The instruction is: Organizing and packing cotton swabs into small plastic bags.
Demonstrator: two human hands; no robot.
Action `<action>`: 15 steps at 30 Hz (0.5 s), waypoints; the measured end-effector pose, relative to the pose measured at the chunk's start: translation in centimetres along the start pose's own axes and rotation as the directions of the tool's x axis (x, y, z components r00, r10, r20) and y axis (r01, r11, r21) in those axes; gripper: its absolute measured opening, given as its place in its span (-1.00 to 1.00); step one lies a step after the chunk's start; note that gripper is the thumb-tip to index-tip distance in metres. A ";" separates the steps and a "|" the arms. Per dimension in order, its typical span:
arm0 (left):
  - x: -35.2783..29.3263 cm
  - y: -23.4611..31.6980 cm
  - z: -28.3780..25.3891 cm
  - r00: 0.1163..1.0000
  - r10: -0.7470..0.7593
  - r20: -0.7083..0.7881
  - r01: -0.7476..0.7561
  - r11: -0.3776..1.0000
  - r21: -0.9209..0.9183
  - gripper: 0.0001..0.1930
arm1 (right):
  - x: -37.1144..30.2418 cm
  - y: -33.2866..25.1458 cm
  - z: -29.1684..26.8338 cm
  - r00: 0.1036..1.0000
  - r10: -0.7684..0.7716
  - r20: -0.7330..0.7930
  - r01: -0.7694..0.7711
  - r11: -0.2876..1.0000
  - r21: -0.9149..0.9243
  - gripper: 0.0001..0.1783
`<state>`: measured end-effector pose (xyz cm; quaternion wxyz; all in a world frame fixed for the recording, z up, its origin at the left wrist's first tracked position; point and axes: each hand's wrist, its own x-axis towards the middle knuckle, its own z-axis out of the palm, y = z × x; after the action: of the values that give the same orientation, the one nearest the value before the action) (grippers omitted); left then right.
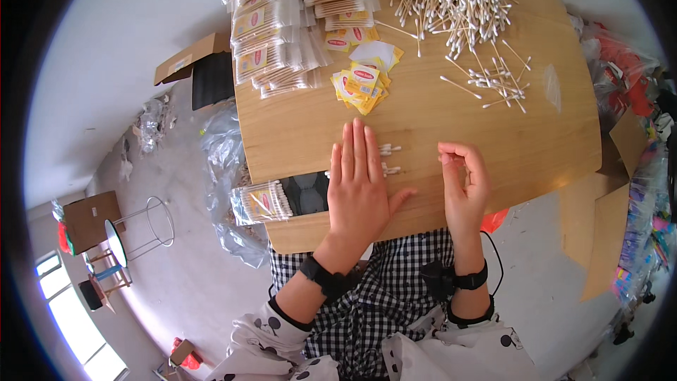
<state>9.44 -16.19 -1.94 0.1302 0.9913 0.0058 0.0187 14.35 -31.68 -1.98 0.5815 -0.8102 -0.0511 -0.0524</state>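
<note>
- While both of my hands are over the wooden table, stacks of bagged swabs fill its far left.
- Near left edge: one clear swab packet with a yellow card, white tips pointing right.
- Just right of it: dark flat object, kind unclear.
- Left hand: palm down, unclenched, fingers straight and side by side, thumb spread. Cotton swabs lie partly hidden beneath it, tips showing on its right side.
- Beyond my fingertips: yellow-and-white cards, overlapping.
- Far side, further right: heaped loose swabs.
- Right hand: raised, thumb and forefinger curled close; cannot tell whether they pinch anything.
- Rightmost: smaller swab scatter.
</note>
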 end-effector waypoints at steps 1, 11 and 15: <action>-0.2 0.1 0.1 1.000 0.001 0.007 -0.001 1.000 0.009 0.13 | -0.3 0.1 0.0 1.000 0.007 -0.001 -0.007 1.000 0.008 -0.86; -5.9 1.8 0.0 0.992 0.027 0.122 -0.023 0.999 -0.035 0.16 | -1.6 0.7 0.3 0.994 -0.111 -0.003 0.110 0.991 -0.078 -0.82; -2.2 0.7 0.1 0.998 -0.020 0.052 0.020 1.000 -0.003 0.16 | -1.9 0.6 0.5 0.994 -0.101 0.034 0.104 0.987 -0.120 -0.83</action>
<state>7.20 -16.93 -1.94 0.1322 0.9911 0.0122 -0.0086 12.59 -31.47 -3.00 0.5268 -0.8411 -0.0974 -0.0741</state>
